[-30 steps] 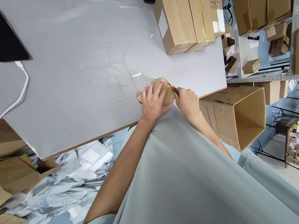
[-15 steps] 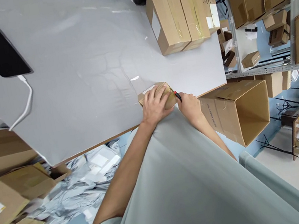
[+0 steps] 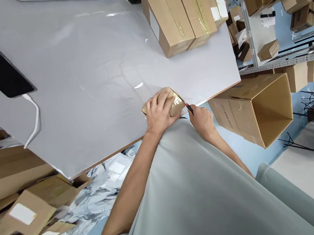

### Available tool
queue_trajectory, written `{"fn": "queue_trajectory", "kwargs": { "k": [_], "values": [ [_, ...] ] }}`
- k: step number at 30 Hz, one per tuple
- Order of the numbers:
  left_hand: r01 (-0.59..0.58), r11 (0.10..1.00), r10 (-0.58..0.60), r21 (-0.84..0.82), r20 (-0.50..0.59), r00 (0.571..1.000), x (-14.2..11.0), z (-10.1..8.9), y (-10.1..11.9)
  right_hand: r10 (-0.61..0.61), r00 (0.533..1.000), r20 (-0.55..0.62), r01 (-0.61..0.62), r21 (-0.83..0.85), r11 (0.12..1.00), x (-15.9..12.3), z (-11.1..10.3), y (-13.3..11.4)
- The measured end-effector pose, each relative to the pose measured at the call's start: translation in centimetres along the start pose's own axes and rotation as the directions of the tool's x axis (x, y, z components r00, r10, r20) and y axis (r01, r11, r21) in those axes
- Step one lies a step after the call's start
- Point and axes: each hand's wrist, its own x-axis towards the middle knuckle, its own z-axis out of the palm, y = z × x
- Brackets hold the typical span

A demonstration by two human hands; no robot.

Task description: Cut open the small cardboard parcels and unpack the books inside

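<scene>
Small tan cardboard box with glossy tape (image 3: 176, 105) sits at the near edge of the grey-white table (image 3: 85, 122), toward its right corner. Left hand (image 3: 158, 113) clamped over it, fingers spread across the top. Right hand (image 3: 202, 121) closed round a slim red-and-black tool (image 3: 189, 108), tip at the box's right end. Taped brown cartons (image 3: 171, 15) near the table's right edge.

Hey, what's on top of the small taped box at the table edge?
The left hand lies across the small taped box, with shiny tape showing beside it. The surface under the hand is covered.
</scene>
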Motion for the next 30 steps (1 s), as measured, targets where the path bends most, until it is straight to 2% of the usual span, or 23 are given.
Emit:
{"fn": "queue_trajectory", "kwargs": {
  "k": [4,7,10,13,17,20,23,26,30],
  "values": [
    [0.032,0.999,-0.032,0.008,0.001,0.999,0.2,-0.3,0.1,-0.027,1.000,-0.014,0.027,0.065,0.997,-1.7,-1.0,1.1],
    [0.065,0.998,-0.065,0.010,-0.026,0.998,0.7,-0.8,0.3,-0.019,0.996,-0.090,0.037,0.203,0.978,-2.0,-1.0,3.0],
    [0.057,0.998,-0.058,-0.021,-0.047,0.997,0.8,-2.0,0.6,-0.001,0.984,-0.176,0.072,0.397,0.915,0.1,0.4,5.3],
    [0.060,0.997,-0.064,-0.057,-0.080,0.995,-0.4,-3.7,0.2,0.009,0.966,-0.258,0.148,0.583,0.799,3.5,2.3,6.8],
    [0.110,0.990,-0.114,-0.088,-0.046,0.992,-3.7,-4.9,-2.6,-0.002,0.933,-0.359,0.254,0.656,0.711,6.8,3.6,7.0],
    [0.201,0.976,-0.203,-0.086,-0.015,0.979,-6.2,-4.7,-6.1,-0.131,0.928,-0.350,0.331,0.610,0.720,8.0,3.7,5.9],
    [0.281,0.955,-0.281,-0.092,0.008,0.960,-8.0,-4.3,-9.3,-0.324,0.893,-0.313,0.439,0.443,0.782,8.3,3.2,3.8],
    [0.334,0.936,-0.332,-0.111,0.041,0.942,-9.2,-4.2,-11.1,-0.515,0.827,-0.225,0.557,0.207,0.805,7.7,2.1,0.9],
    [0.380,0.910,-0.376,-0.165,0.059,0.925,-9.7,-4.0,-11.4,-0.690,0.721,-0.059,0.686,-0.076,0.724,6.4,-0.3,-3.8]
  ]
}}
